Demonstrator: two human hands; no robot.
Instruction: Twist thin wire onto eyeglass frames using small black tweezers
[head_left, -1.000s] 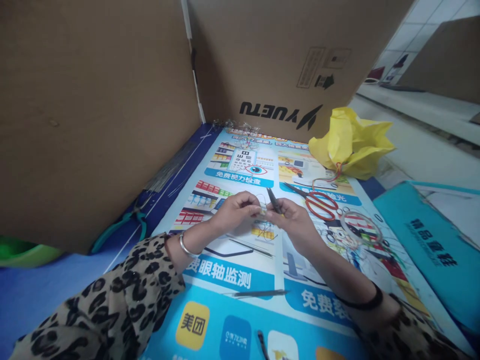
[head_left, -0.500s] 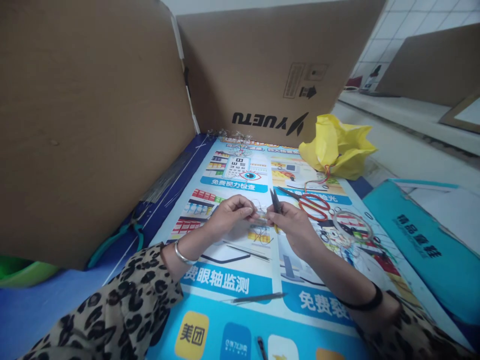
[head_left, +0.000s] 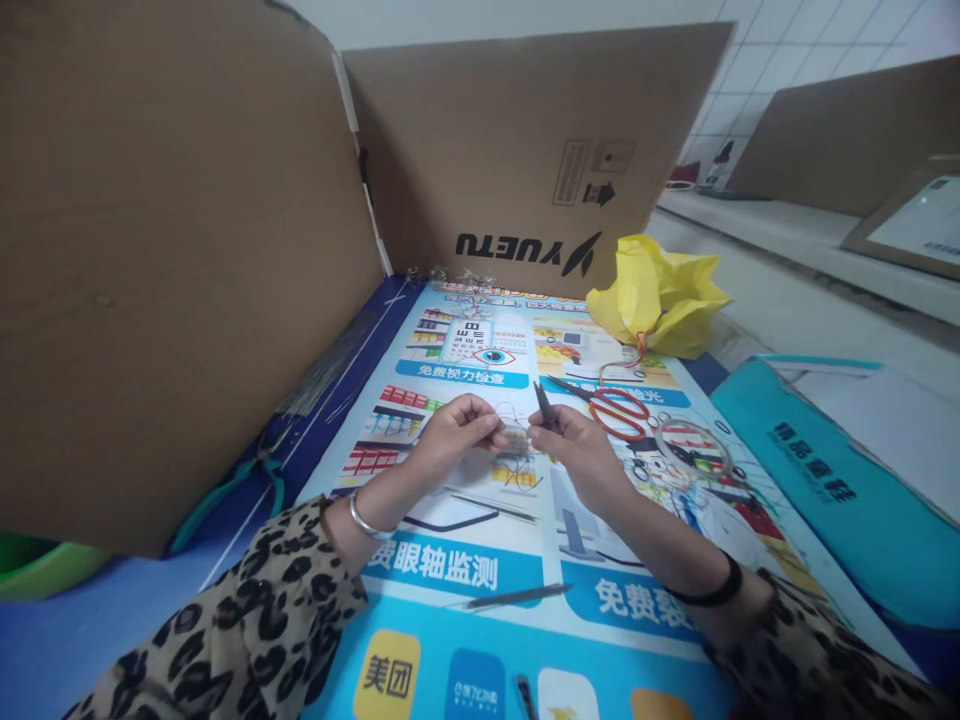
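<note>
Over the printed poster, my left hand [head_left: 461,435] is closed in a pinch on a fine, bent wire [head_left: 514,410]. Facing it, my right hand [head_left: 585,455] grips a pair of dark-jawed pliers [head_left: 545,405], jaws pointing up and away; the palm hides most of the handles. The right fingertips are close to the wire, but whether they touch it I cannot tell. Beneath the hands, more thin wire pieces [head_left: 525,484] lie on the poster. Closer to me is a bundle of thin grey strands [head_left: 517,597]. Red-handled scissors [head_left: 619,412] rest just beyond my right hand.
A wire coil [head_left: 726,462] lies right of the scissors, before a crumpled yellow bag [head_left: 660,295]. At right is a teal box [head_left: 795,470]. Teal-handled pliers [head_left: 217,505] and straight wires [head_left: 322,370] lie left. Cardboard panels [head_left: 480,140] enclose the left and back.
The gap between my fingertips has widened slightly, and the pliers' jaws look a little more tilted to the left. The whole view has shifted slightly.
</note>
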